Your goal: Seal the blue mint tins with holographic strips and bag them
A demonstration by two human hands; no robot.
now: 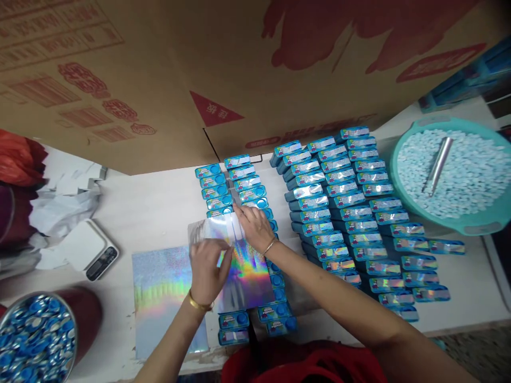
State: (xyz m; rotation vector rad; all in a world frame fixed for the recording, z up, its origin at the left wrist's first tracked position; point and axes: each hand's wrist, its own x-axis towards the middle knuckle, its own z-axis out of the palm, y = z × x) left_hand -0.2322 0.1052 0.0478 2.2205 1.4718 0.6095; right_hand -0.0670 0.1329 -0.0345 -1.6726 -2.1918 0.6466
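A shiny holographic sticker sheet (247,287) lies over two columns of small blue tins (213,181) and hides several of them. My left hand (207,266) is closed at the sheet's left part, thumb and fingertips pinched together; it is slightly blurred. Just right of it, my right hand (253,229) is at the sheet's upper edge, index finger stretched toward a tin and the other fingers curled. Pale strips show on the sheet between the hands. Whatever the right fingertips hold is too small to make out. A second holographic sheet (167,303) lies flat on the left.
Rows of blue tins with shiny seals (347,199) stand to the right. Beyond them is a turquoise basin (399,186) of pale pieces with a metal scoop (439,162). A large carton (159,80) stands behind. At left are a scale (85,250) and a tub of blue-silver pieces (35,335).
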